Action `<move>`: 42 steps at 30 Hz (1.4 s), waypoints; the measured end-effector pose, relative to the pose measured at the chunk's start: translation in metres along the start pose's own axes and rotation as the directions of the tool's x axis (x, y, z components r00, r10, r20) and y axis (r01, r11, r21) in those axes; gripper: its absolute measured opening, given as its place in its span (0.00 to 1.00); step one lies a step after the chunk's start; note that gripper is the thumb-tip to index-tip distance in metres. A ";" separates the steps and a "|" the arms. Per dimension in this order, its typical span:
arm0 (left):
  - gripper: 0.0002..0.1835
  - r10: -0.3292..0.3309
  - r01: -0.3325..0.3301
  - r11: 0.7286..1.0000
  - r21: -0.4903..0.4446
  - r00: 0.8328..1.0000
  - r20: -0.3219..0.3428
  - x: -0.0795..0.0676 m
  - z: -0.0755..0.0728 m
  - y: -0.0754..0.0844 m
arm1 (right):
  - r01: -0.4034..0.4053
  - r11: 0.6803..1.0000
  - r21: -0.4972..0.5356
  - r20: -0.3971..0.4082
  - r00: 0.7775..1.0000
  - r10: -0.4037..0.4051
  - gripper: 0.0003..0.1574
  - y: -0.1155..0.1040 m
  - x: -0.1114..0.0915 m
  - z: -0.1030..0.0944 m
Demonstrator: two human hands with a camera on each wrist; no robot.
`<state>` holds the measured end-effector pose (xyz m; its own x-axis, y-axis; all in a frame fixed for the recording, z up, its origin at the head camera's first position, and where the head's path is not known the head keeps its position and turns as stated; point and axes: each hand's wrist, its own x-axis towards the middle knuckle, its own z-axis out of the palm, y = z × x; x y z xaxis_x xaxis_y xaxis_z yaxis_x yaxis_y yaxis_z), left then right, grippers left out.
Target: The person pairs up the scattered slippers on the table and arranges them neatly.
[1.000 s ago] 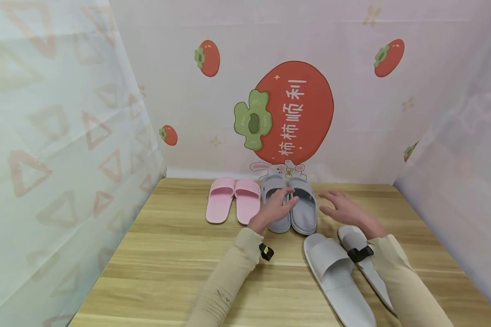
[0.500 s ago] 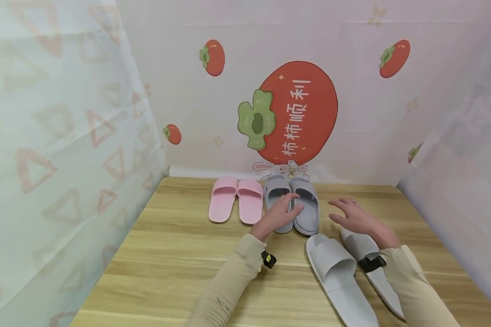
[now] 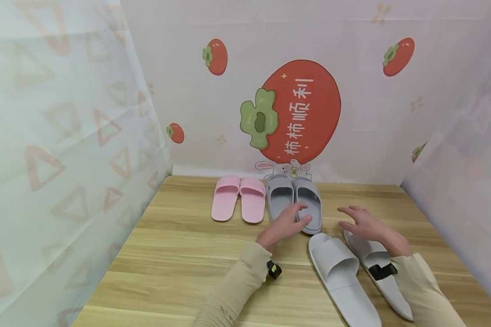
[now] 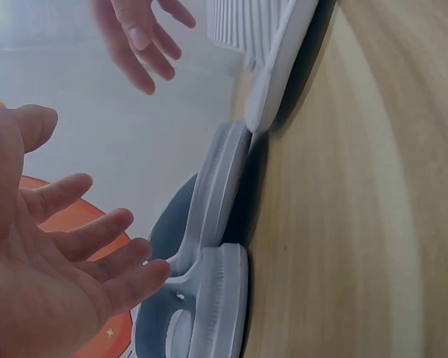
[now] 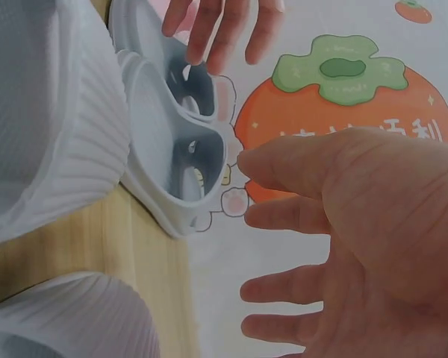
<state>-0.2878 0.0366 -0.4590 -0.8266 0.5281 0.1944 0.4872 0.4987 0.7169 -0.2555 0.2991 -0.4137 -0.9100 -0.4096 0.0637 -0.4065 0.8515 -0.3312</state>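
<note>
A pair of blue-grey slippers (image 3: pixel 311 209) stands side by side at the back of the wooden table. My left hand (image 3: pixel 286 225) hovers over their near ends, fingers apart and relaxed; in the left wrist view nothing lies in its palm (image 4: pixel 52 283). To the right, my right hand (image 3: pixel 368 225) is held above the toe end of one light grey slipper (image 3: pixel 376 261), its fingers spread and holding nothing, as the right wrist view of the hand (image 5: pixel 343 231) also shows. The other light grey slipper (image 3: pixel 343 281) lies slanted beside it, partly between my forearms.
Left of the blue-grey pair, pink slippers (image 3: pixel 253 204) stand against the same back edge. A patterned cloth wall (image 3: pixel 212 154) rises behind, with more cloth on both sides. Black wrist cameras (image 3: pixel 274 270) sit at my cuffs.
Both hands have drawn back slightly toward me and away from the blue-grey slippers, the right one also moving rightward. The head view has shifted a little; the slippers stay in place.
</note>
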 end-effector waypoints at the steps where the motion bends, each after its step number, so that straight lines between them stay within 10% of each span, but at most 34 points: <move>1: 0.28 0.005 -0.005 1.000 0.001 1.000 0.007 0.000 0.002 0.001 | 0.001 1.000 -0.001 0.001 1.000 -0.001 0.31 0.000 -0.002 -0.001; 42: 0.32 0.089 -0.133 0.968 0.214 0.975 0.205 -0.009 0.060 0.032 | 0.024 0.993 0.113 0.137 0.990 -0.039 0.31 0.050 -0.032 0.021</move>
<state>-0.2475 0.0892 -0.4777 -0.7047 0.6999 0.1162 0.6419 0.5592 0.5246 -0.2450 0.3475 -0.4517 -0.8735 -0.4839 -0.0531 -0.4162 0.7990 -0.4341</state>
